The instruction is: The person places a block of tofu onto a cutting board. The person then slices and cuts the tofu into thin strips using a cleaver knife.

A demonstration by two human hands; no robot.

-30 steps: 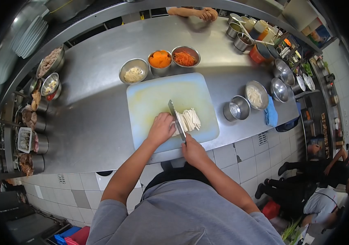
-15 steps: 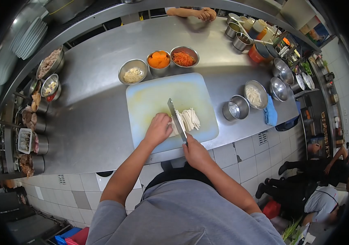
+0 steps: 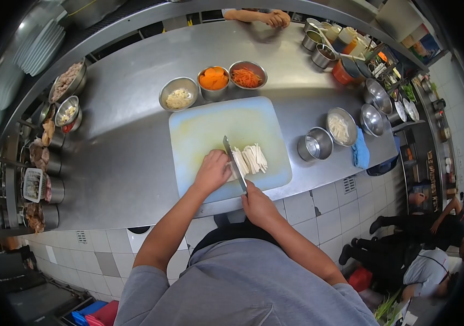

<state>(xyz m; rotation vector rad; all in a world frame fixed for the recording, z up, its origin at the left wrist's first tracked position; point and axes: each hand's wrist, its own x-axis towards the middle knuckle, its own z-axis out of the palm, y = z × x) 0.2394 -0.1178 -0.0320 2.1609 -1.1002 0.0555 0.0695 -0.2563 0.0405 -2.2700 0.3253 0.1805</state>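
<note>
Wrapped round the handle of a long knife (image 3: 234,163), my right hand (image 3: 259,204) is at the near edge of the cutting board (image 3: 204,127). The blade points away from me. Left of the blade, my left hand (image 3: 213,169) presses with curled fingers on a white piece that it mostly hides. White strips (image 3: 255,158) lie side by side on the board, right of the blade. Behind the board stand metal bowls with pale shreds (image 3: 179,99), orange slices (image 3: 213,79) and orange shreds (image 3: 247,77).
At the right are an empty metal pot (image 3: 315,144), a bowl of white strips (image 3: 339,127) and a blue cloth (image 3: 360,149). Food containers line the left side. Another person's hands (image 3: 276,19) rest at the table's far edge. More people are at the lower right.
The knife and both hands have shifted only slightly over the board. Both hands keep their grip, and the bowls stand where they were.
</note>
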